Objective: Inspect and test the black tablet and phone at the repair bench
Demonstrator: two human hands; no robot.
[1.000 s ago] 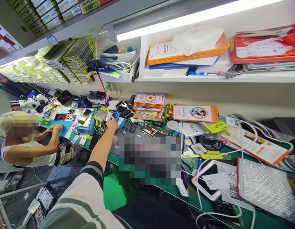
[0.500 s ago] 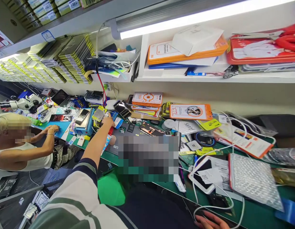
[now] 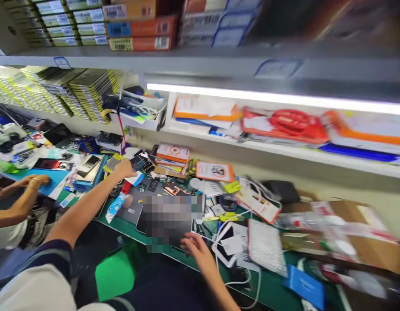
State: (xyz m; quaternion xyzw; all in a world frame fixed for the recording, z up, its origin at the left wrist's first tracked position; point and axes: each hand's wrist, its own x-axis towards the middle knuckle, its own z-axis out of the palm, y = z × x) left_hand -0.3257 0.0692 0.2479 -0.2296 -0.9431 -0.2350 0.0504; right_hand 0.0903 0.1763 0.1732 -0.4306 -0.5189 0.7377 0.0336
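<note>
My left hand [image 3: 124, 168] is stretched far out over the crowded left part of the bench. Its fingers are curled closed among phones and small packets, and whatever they grip is hidden. A red and black cable [image 3: 122, 129] hangs down just behind it. My right hand [image 3: 196, 244] hovers at the lower right edge of a dark tablet [image 3: 178, 231], fingers spread and nothing in them. Part of that tablet is blurred out. It lies at the front of a grey mat [image 3: 130, 211], with a bare phone part with copper patches [image 3: 175, 188] behind it.
A co-worker's hand [image 3: 39, 180] rests on a blue mat at the left. White cables [image 3: 251, 276], a white-framed tablet [image 3: 224, 252] and a bubble-wrapped packet [image 3: 267, 246] lie to the right. A lit shelf [image 3: 203, 134] overhangs the bench; a green bin [image 3: 114, 274] stands below.
My right hand has come up from the lower right edge to the dark tablet. My left hand stays reached out in the left clutter. The view has swung to the right and upward.
</note>
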